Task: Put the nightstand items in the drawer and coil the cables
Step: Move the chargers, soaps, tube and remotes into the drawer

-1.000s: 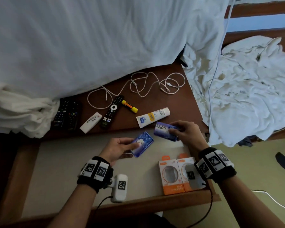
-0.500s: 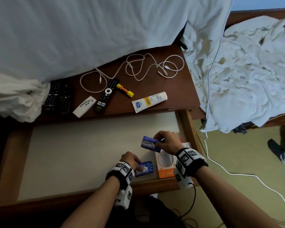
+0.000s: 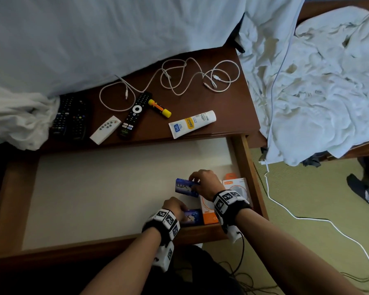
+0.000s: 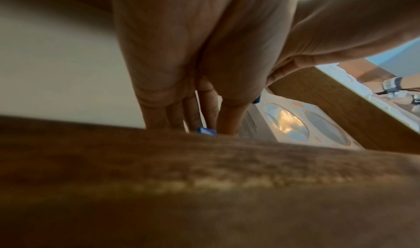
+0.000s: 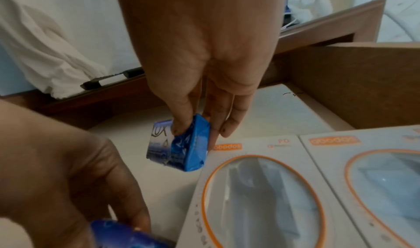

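Both hands are inside the open drawer (image 3: 241, 154). My right hand (image 3: 195, 182) pinches a blue soap bar (image 3: 184, 187) (image 5: 181, 147) just above the drawer floor, beside two orange-and-white charger boxes (image 3: 234, 184) (image 5: 261, 194). My left hand (image 3: 178, 211) holds a second blue soap bar (image 3: 192, 217) (image 5: 120, 235) down at the drawer's front edge, against the nearer box. In the left wrist view only a blue corner (image 4: 205, 131) shows below the fingers. On the nightstand top lie white cables (image 3: 179, 81), remotes (image 3: 133, 114), a cream tube (image 3: 192, 123) and a yellow-orange marker (image 3: 159, 108).
A white bedsheet (image 3: 94, 39) hangs over the nightstand's back edge. Crumpled white linen (image 3: 317, 92) lies to the right, and a white cord (image 3: 307, 218) runs over the green floor. The drawer's left part is bare liner (image 3: 104, 188).
Both hands went down from the nightstand's edge into the drawer with the soap bars. The left hand has sunk to the front corner beside the boxes; the right has lowered slightly.
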{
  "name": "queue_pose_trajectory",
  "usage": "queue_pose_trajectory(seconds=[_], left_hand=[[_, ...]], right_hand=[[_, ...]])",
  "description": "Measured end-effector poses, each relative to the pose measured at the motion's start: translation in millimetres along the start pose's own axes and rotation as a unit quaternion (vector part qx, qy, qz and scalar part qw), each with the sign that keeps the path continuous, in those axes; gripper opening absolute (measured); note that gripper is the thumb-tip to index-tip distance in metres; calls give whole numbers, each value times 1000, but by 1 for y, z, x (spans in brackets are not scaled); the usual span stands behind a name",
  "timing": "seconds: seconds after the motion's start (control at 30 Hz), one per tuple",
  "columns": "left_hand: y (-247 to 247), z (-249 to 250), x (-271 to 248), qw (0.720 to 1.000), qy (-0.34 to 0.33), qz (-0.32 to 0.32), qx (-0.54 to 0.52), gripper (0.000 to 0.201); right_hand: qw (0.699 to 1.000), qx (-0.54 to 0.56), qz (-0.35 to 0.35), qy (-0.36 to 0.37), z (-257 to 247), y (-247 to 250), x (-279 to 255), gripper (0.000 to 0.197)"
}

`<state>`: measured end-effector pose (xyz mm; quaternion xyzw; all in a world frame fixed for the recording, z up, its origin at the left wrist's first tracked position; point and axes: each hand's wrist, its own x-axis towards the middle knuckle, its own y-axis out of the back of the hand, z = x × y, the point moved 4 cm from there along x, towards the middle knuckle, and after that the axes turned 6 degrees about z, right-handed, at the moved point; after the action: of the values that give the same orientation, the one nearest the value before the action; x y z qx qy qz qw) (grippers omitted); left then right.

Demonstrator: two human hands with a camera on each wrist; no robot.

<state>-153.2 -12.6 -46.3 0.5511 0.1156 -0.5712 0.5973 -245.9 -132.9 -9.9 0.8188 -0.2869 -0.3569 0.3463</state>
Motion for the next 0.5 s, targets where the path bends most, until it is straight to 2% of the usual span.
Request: queue_pose_trajectory(seconds=[0.27, 0.4, 0.5], left_hand=[[-2, -5, -7, 999, -38, -10, 34, 36], [-3, -12, -8, 998, -42, -14, 51, 51], [-3, -16, -9, 995, -52, -3, 81, 53]], right_hand=[[990, -128, -39, 49, -7, -26, 9, 29], [968, -228, -62, 86, -4, -35, 8, 28], [952, -280, -69, 102, -2, -39, 7, 29]])
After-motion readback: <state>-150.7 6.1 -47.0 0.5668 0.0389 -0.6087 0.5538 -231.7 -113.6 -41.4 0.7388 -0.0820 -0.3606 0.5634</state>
